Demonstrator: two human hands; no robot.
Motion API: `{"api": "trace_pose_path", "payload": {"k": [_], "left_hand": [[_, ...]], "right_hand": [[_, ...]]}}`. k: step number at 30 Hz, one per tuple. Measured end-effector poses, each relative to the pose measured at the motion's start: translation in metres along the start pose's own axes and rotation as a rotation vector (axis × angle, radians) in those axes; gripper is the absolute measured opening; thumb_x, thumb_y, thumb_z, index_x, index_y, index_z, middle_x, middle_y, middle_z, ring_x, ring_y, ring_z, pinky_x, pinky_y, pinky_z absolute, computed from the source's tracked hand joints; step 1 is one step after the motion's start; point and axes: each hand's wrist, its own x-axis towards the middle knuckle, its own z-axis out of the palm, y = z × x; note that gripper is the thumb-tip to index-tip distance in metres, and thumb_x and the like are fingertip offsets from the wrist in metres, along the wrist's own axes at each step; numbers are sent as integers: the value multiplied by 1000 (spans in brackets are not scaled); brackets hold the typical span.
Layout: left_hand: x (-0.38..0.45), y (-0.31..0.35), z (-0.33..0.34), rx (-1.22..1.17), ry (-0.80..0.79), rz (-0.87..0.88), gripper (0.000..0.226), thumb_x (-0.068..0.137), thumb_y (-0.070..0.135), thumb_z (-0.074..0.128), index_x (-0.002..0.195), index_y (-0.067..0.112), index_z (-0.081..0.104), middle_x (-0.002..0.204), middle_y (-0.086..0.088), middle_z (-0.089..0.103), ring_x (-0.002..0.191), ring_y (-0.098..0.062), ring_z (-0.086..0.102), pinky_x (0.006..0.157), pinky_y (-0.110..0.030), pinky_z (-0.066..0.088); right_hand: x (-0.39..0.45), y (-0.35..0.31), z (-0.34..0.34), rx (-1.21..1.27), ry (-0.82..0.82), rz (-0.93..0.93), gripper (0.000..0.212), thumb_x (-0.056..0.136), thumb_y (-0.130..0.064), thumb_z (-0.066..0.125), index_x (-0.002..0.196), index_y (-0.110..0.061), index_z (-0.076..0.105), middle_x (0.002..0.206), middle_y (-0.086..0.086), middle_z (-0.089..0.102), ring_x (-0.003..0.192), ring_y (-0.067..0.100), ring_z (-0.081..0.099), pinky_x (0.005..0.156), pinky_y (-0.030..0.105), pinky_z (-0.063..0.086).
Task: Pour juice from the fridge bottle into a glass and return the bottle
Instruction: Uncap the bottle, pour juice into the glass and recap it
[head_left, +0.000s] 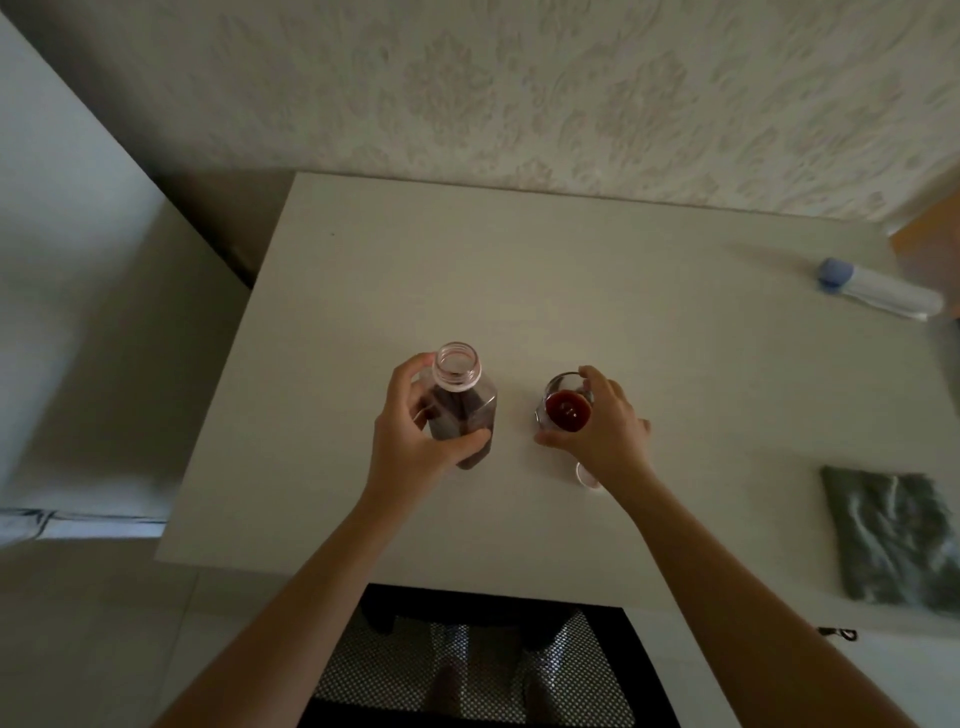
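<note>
A clear plastic juice bottle (462, 400) stands upright on the white table (649, 312), uncapped, with dark red juice in its lower part. My left hand (415, 441) is wrapped around its body. To its right stands a small glass (563, 402) holding dark red juice. My right hand (605, 431) grips the glass from the right side. A small pale bottle cap (587, 475) lies on the table just under my right wrist, partly hidden.
A capped clear bottle with a blue lid (878, 288) lies on its side at the far right. A grey-green folded cloth (893, 540) lies near the right front edge. A black mesh chair (467, 670) stands below the table's front edge. A patterned wall runs behind.
</note>
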Motion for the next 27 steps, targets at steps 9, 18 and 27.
{"api": "trace_pose_path", "payload": {"k": [9,18,27], "left_hand": [[-2,-3,1,11,-31,2,84,49,16,85,122,32,45,117,9,63,106,-9,62,93,-40,53],[-9,1,3,19,-77,-9,84,46,21,85,119,40,46,115,13,63,106,-11,62,95,-42,51],[-19,1,10,39,-81,-22,83,43,31,84,114,50,44,116,15,62,106,-4,61,92,-32,52]], "right_hand": [[3,6,1,9,-27,3,106,58,-51,81,143,-31,20,142,-1,41,123,25,48,98,44,32],[-4,18,-13,-92,-47,-8,142,46,-66,79,144,-29,-18,156,2,16,134,29,35,99,50,38],[-30,66,13,-186,5,118,75,65,-53,76,127,-21,48,131,3,44,115,24,47,90,39,44]]}}
